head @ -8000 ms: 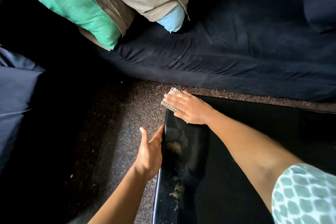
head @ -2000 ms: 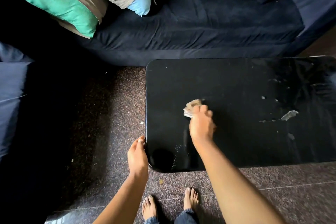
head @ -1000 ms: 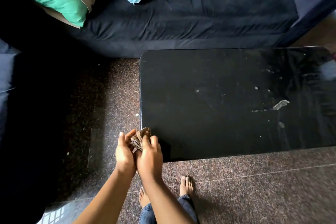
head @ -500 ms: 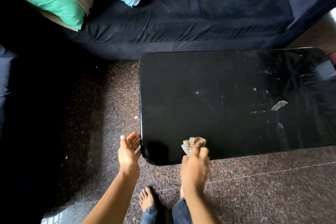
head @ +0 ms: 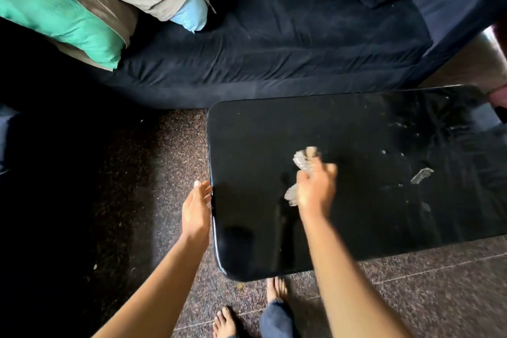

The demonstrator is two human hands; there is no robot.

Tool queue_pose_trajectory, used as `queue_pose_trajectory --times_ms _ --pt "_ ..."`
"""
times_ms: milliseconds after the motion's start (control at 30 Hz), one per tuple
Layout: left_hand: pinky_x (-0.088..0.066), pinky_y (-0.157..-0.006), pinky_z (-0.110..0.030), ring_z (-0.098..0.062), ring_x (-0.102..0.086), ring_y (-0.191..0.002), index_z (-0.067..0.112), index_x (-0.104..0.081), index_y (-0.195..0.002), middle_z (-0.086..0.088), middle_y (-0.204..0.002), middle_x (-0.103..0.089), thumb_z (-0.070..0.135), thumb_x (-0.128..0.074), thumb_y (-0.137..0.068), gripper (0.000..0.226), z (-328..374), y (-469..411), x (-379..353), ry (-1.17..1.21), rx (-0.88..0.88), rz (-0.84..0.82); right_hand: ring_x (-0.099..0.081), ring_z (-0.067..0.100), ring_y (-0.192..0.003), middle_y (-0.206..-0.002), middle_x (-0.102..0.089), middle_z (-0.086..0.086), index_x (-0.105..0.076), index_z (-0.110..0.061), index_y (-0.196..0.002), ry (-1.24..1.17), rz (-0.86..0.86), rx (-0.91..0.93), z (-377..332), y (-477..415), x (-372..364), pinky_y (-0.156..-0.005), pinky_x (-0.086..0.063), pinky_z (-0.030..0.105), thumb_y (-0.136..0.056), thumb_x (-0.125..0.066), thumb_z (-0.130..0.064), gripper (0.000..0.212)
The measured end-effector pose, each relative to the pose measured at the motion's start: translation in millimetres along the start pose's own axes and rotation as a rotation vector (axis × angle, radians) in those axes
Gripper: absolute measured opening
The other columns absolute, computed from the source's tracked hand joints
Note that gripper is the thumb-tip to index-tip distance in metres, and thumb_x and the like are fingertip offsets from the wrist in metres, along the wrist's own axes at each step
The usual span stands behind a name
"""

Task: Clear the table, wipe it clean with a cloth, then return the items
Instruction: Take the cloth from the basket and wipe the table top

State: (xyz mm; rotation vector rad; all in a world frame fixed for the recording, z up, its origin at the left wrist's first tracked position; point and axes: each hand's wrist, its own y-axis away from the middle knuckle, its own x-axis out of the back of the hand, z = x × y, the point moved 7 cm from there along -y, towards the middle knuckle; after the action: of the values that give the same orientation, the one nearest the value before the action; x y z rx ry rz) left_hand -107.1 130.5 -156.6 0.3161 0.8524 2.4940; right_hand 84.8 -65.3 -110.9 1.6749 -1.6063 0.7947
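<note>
A glossy black table [head: 356,123] fills the right half of the view, with pale smears and crumbs [head: 421,174] on its right part. My right hand [head: 315,189], blurred, grips a crumpled grey-beige cloth [head: 303,159] on the tabletop left of centre. Straight-fingered, my left hand [head: 196,208] is held against the table's left edge and grasps nothing.
A dark blue sofa [head: 288,44] runs along the far side of the table, with green [head: 63,22], beige and light blue cushions [head: 189,12] at its left. Speckled stone floor [head: 153,173] lies to the left and in front. My bare feet [head: 275,288] stand at the table's near corner.
My right hand has carried the cloth from the table's near edge farther in and to the right. My left hand has risen along the left edge.
</note>
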Motion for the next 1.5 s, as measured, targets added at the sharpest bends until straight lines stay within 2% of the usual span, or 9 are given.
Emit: queue_pose_trajectory --times_ms 167,333,467,600,800,1100,1267,1367,1500 --pt "-0.044 -0.100 -0.048 -0.027 -0.063 -0.100 0.028 -0.067 -0.070 0.001 -0.093 -0.069 0.053 -0.031 -0.095 0.051 13.0 -35.2 -13.3 -0.126 0.014 0.073 -0.045 0.033 -0.108 -0.132 -0.035 0.016 -0.027 -0.007 -0.144 0.454 -0.097 -0.129 43.2 -63.8 -13.1 -0.078 -0.047 0.039 -0.092 -0.043 -0.008 0.054" --pt "-0.041 -0.102 -0.047 -0.034 -0.058 -0.108 0.010 -0.067 -0.110 -0.014 -0.113 -0.066 0.054 -0.026 -0.096 0.062 17.4 -42.7 -27.5 -0.202 0.035 0.238 -0.058 0.025 -0.070 -0.097 -0.057 0.009 -0.043 -0.010 -0.120 0.372 -0.325 0.356 -71.5 9.9 -99.0 -0.049 -0.047 0.028 -0.068 -0.055 -0.016 0.054" --pt "-0.043 -0.100 -0.040 -0.027 -0.059 -0.105 0.010 -0.064 -0.116 -0.009 -0.113 -0.065 0.051 -0.027 -0.098 0.059 22.1 -43.0 -36.0 -0.079 0.046 0.270 -0.054 0.032 -0.105 -0.114 -0.056 0.013 -0.057 -0.016 -0.122 -0.025 -0.739 0.243 -105.0 34.7 -125.6 -0.092 -0.040 0.032 -0.092 -0.050 -0.023 0.032" --pt "-0.040 -0.105 -0.043 -0.031 -0.057 -0.113 0.007 -0.063 -0.117 -0.013 -0.121 -0.063 0.053 -0.027 -0.098 0.061 23.4 -44.2 -38.2 -0.087 0.045 0.276 -0.059 0.027 -0.090 -0.095 -0.053 0.006 -0.068 -0.020 -0.112 -0.214 -0.400 0.042 -29.7 -21.4 -54.5 -0.078 -0.042 0.024 -0.086 -0.060 -0.017 0.028" --pt "-0.035 -0.107 -0.043 -0.030 -0.051 -0.120 0.004 -0.057 -0.125 -0.014 -0.131 -0.056 0.047 -0.025 -0.101 0.059 37.2 -54.3 -55.2 -0.167 -0.018 0.285 -0.051 0.036 -0.099 -0.119 -0.042 0.017 -0.042 -0.010 -0.138 0.327 0.005 -0.178 53.1 -131.8 18.7 -0.080 -0.044 0.037 -0.089 -0.051 -0.010 0.050" --pt "-0.030 -0.112 -0.044 -0.026 -0.051 -0.123 0.019 -0.056 -0.130 -0.003 -0.132 -0.058 0.075 -0.023 -0.080 0.082 32.6 -77.7 -68.7 -0.024 0.113 0.339 -0.052 0.038 -0.098 -0.122 -0.046 0.015 -0.040 -0.011 -0.135 0.216 -0.527 0.532 -138.3 -49.5 -151.7 -0.075 -0.046 0.039 -0.086 -0.046 -0.009 0.050" --pt "-0.041 -0.093 -0.031 -0.024 -0.056 -0.107 0.006 -0.058 -0.126 -0.009 -0.117 -0.059 0.056 -0.025 -0.099 0.066 45.7 -75.0 -64.1 0.097 0.167 0.370 -0.061 0.016 -0.103 -0.116 -0.060 0.012 -0.063 -0.008 -0.121 -0.330 -1.033 0.221 -153.1 -13.5 -168.3 -0.082 -0.042 0.021 -0.088 -0.059 -0.016 0.034" --pt "-0.040 -0.105 -0.040 -0.032 -0.055 -0.115 0.003 -0.059 -0.124 -0.016 -0.126 -0.059 0.064 -0.025 -0.095 0.076 45.3 -82.4 -57.2 0.033 0.200 0.398 -0.054 0.003 -0.065 -0.084 -0.061 0.001 -0.069 -0.008 -0.096 -0.705 -0.837 -0.080 -106.7 -63.1 -124.5 -0.062 -0.042 0.021 -0.076 -0.061 -0.020 0.025" --pt "-0.040 -0.104 -0.049 -0.037 -0.057 -0.112 0.003 -0.056 -0.126 -0.022 -0.125 -0.059 0.076 -0.022 -0.084 0.091 45.5 -87.2 -57.9 -0.006 0.231 0.398 -0.056 0.026 -0.069 -0.080 -0.054 0.011 -0.065 -0.024 -0.088 -0.232 -0.288 0.002 -18.5 -193.4 -36.1 -0.061 -0.043 0.033 -0.079 -0.058 -0.032 0.014"
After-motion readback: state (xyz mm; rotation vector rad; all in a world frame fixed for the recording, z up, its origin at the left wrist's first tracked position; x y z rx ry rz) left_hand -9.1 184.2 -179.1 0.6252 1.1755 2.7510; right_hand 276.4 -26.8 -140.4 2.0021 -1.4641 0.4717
